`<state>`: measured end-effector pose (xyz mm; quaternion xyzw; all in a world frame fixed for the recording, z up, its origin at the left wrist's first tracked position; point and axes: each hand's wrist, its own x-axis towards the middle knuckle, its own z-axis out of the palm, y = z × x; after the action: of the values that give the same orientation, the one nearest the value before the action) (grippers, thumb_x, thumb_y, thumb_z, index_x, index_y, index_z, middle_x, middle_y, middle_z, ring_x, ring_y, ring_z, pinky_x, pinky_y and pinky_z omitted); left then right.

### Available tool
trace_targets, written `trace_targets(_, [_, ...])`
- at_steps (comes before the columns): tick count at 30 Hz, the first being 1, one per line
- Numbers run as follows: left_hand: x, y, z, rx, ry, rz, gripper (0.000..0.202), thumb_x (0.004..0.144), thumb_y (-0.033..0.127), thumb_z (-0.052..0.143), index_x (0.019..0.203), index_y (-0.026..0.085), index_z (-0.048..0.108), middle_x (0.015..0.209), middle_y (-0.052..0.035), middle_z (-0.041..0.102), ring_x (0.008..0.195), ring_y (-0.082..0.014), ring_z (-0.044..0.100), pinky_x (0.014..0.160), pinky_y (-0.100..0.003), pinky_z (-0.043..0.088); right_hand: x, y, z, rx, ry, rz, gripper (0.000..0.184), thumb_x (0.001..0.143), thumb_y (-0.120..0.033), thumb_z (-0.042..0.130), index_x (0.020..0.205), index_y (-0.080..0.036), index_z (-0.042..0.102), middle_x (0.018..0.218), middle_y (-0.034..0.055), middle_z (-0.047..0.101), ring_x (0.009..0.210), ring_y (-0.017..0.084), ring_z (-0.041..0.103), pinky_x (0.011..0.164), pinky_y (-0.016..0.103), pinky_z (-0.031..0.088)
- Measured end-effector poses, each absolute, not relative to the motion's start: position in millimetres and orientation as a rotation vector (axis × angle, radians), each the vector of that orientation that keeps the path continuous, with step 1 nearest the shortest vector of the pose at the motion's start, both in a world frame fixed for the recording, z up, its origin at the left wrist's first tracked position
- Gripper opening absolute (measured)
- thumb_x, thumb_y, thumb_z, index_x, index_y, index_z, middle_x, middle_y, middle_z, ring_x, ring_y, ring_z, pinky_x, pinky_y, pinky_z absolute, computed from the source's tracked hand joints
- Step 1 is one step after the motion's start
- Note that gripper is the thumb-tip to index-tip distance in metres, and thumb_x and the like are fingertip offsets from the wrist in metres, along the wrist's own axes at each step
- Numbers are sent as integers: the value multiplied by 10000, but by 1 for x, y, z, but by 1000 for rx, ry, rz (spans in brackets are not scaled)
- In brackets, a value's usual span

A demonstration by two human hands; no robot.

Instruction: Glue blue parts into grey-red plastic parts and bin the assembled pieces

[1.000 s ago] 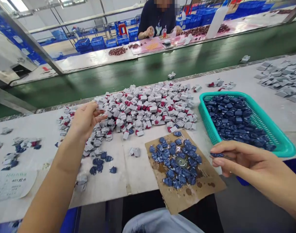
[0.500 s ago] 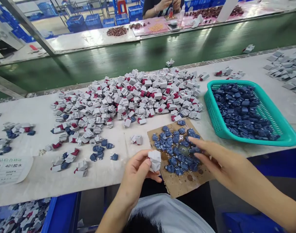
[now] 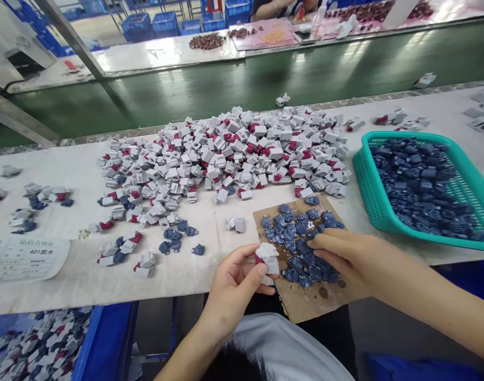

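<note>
My left hand (image 3: 236,286) pinches a small grey-white plastic piece (image 3: 268,255) at the table's front edge. Just to its right my right hand (image 3: 341,254) lies over the blue pieces (image 3: 293,227) heaped on a brown cardboard sheet (image 3: 305,301); its fingers are curled down on them, and whether they hold one I cannot see. Beyond the cardboard spreads a big pile of grey and red pieces (image 3: 234,153).
A teal basket (image 3: 369,201) of blue pieces stands at the right. Loose pieces (image 3: 174,238) and a paper label (image 3: 23,256) lie at the left. A blue bin (image 3: 99,344) of pieces sits below the table. Behind runs a green conveyor (image 3: 242,84); another person works beyond it.
My left hand came from the grey pile to the front edge with a grey piece. My right hand moved from beside the basket onto the blue pieces on the cardboard.
</note>
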<state>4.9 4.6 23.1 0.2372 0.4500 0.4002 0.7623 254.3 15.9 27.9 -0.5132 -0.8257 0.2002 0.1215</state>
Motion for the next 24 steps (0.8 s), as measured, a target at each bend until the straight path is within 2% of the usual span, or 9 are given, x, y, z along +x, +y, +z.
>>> trace_targets(3, [8, 5, 25, 507, 962, 872, 446, 663, 374, 955, 986, 148, 746, 829, -50, 792, 723, -138, 728, 597, -190, 611, 253, 16, 44, -1458, -2370, 540, 282, 1038, -299, 417, 846, -209, 603, 755, 28, 667, 601, 167, 645, 518, 265, 461])
trace_targets(8, [15, 2, 26, 510, 915, 933, 340, 654, 304, 960, 855, 167, 722, 847, -37, 796, 778, -146, 739, 624, -189, 618, 230, -6, 62, -1448, -2035, 324, 73, 1028, -325, 574, 1041, -268, 618, 887, -27, 724, 660, 122, 680, 561, 190, 537])
trace_targets(12, [21, 0, 27, 518, 896, 988, 309, 654, 270, 948, 838, 181, 716, 810, -22, 785, 741, -147, 740, 612, -186, 617, 204, -15, 59, -1401, -1952, 285, 60, 1031, -300, 568, 1059, -274, 614, 934, -15, 743, 785, 144, 730, 708, 204, 604])
trace_targets(18, [24, 1, 32, 493, 904, 985, 359, 554, 167, 976, 802, 176, 717, 756, 16, 752, 590, -81, 649, 582, -157, 594, 194, -14, 58, -1352, -1980, 407, 62, 1030, -230, 535, 1012, -259, 586, 899, 12, 734, 730, 154, 719, 595, 213, 572])
trace_targets(24, [20, -2, 28, 616, 886, 970, 319, 617, 196, 962, 843, 180, 736, 724, -2, 746, 615, -103, 668, 628, -176, 579, 204, -14, 62, -1226, -2151, 596, 120, 1029, -157, 500, 1041, -253, 572, 916, 8, 692, 742, 128, 686, 627, 196, 544])
